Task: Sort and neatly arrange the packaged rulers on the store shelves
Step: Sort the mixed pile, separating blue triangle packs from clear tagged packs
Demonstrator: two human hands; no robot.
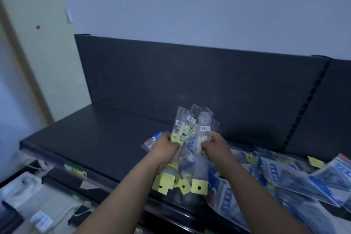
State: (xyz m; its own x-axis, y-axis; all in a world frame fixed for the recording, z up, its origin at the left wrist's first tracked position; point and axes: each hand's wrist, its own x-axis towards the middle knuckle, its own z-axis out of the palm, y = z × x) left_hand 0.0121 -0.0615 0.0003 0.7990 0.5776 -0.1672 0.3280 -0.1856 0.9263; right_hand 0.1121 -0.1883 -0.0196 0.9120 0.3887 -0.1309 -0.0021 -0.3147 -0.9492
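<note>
Both my hands hold one bundle of clear packaged rulers [191,131] above the dark shelf [91,138]. My left hand [167,146] grips the bundle's left side and my right hand [216,146] grips its right side. The packs fan out unevenly, with barcode stickers at the far ends and yellow hang tabs [199,187] with punched holes at the near ends. A blue and red pack [153,139] pokes out to the left behind my left hand. Whether the bundle touches the shelf is hidden by my hands.
A loose heap of blue and white packaged sets [284,176] with yellow tags covers the shelf's right part. A dark back panel [190,81] rises behind, with a slotted upright [305,104] at the right. Lower shelves at the bottom left hold blurred white goods [28,192].
</note>
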